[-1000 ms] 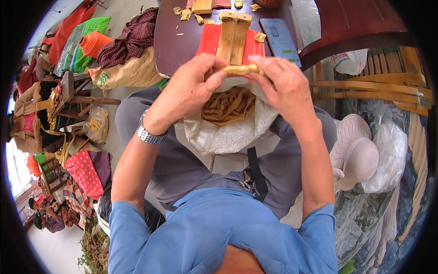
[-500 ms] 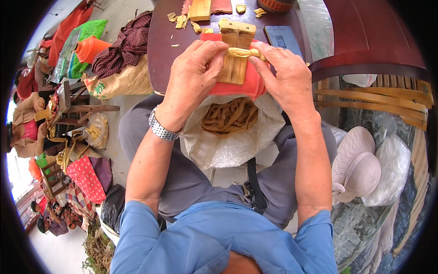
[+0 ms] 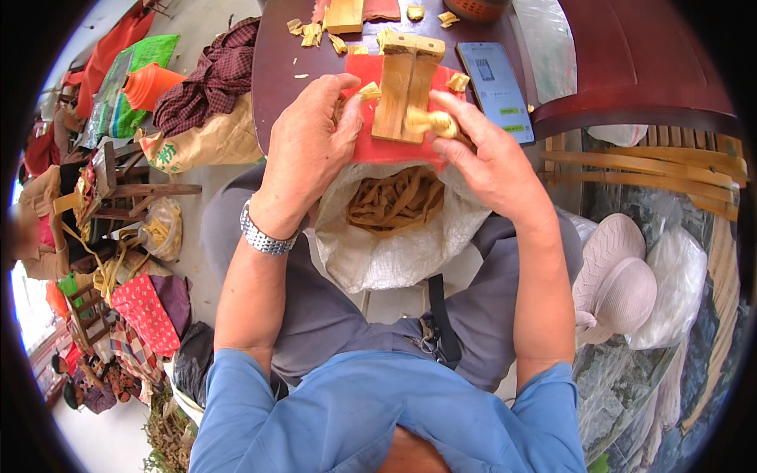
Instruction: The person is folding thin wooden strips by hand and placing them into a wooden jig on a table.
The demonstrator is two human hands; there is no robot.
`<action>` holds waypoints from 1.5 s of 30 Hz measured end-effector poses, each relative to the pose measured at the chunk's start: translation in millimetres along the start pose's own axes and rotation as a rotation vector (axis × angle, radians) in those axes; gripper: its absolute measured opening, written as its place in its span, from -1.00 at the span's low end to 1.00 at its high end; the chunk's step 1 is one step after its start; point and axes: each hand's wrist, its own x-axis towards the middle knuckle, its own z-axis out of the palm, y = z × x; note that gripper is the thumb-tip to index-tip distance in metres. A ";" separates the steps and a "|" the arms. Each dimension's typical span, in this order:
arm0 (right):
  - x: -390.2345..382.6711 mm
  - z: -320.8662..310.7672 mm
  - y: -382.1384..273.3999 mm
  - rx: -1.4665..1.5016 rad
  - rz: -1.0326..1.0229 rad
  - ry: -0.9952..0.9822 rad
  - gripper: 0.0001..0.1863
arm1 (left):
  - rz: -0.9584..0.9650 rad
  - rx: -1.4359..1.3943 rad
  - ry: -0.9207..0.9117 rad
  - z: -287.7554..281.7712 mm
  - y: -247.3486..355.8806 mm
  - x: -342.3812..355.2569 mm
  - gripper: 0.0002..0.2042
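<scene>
Knotted yellow strip [image 3: 432,123], pinched in the right hand [image 3: 485,150], at about 5 o'clock on the wooden block [image 3: 406,88].
Strip: pale to golden yellow, bunched into a short bundle; rounded, ridged lump at its 3 o'clock end, narrower end pointing to 9 over the block's lower corner; contact with wood unclear. Block: flat, honey-brown, groove down the middle, crosspiece with two dark holes at 12; long axis leaning toward 1. Small yellow scrap [image 3: 368,91] at the block's 9 o'clock edge, just beside the left hand's [image 3: 315,130] fingertips; whether touched, unclear.
</scene>
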 end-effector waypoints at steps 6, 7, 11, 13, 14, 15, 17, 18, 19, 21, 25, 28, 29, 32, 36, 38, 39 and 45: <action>1.8 -10.9 -11.5 0.418 0.340 -0.254 -0.77 | -0.154 -0.408 -0.231 -10.8 2.6 -8.9 -0.70; 2.1 -11.4 -15.2 0.380 0.375 -0.268 -0.78 | -0.193 -0.510 -0.247 -11.8 3.7 -9.7 -0.69; 0.6 -8.3 -18.4 0.287 0.375 -0.290 -0.77 | -0.409 -0.630 -0.467 -40.0 14.6 -5.0 -0.57; -1.8 -1.9 -16.0 0.260 0.298 -0.310 -0.77 | -0.388 -0.706 -0.441 -33.2 18.3 -11.2 -0.57; -4.2 3.5 -16.9 0.242 0.254 -0.333 -0.77 | -0.379 -0.743 -0.425 -27.7 20.5 -15.4 -0.57; -5.6 7.8 -17.6 0.224 0.211 -0.355 -0.77 | -0.389 -0.782 -0.413 -21.4 20.8 -19.6 -0.60; -9.3 11.8 -15.4 0.167 0.216 -0.350 -0.76 | -0.450 -0.741 -0.495 -20.1 19.2 -18.5 -0.63; -11.2 13.1 -14.9 0.139 0.218 -0.348 -0.76 | -0.480 -0.719 -0.536 -19.1 18.0 -18.0 -0.65; -10.7 10.3 -18.0 0.149 0.196 -0.327 -0.76 | -0.492 -0.717 -0.544 -19.2 13.4 -18.7 -0.72; -11.1 3.9 -25.1 0.270 0.316 -0.303 -0.75 | -0.531 -0.809 -0.515 -20.0 7.3 -20.0 -0.75; -15.1 -3.1 -18.8 0.269 0.318 -0.270 -0.68 | -0.576 -1.086 -0.388 -18.4 -6.6 -20.8 -0.78; -17.4 -3.9 -15.4 0.189 0.312 -0.267 -0.66 | -0.490 -1.035 -0.205 -21.3 -8.3 -14.4 -0.80; -18.1 -5.2 -15.8 0.162 0.323 -0.278 -0.66 | -0.453 -0.981 -0.121 -24.1 -9.6 -11.3 -0.84; -18.9 -5.6 -15.4 0.176 0.358 -0.305 -0.69 | -0.408 -0.841 0.066 -31.8 -21.1 -0.3 -0.85; -18.3 -3.6 -16.7 0.103 0.313 -0.324 -0.70 | -0.496 -0.825 -0.030 -36.3 -29.5 4.9 -0.67; -19.6 -2.8 -15.8 0.108 0.317 -0.336 -0.69 | -0.591 -0.796 -0.076 -31.3 -32.1 -0.3 -0.62; -18.9 -3.3 -16.8 0.091 0.308 -0.340 -0.69 | -0.598 -0.774 -0.108 -35.0 -32.3 -3.7 -0.63; -22.7 -5.7 -20.0 0.060 0.303 -0.350 -0.68 | -0.660 -0.828 -0.097 -40.9 -30.5 -2.0 -0.65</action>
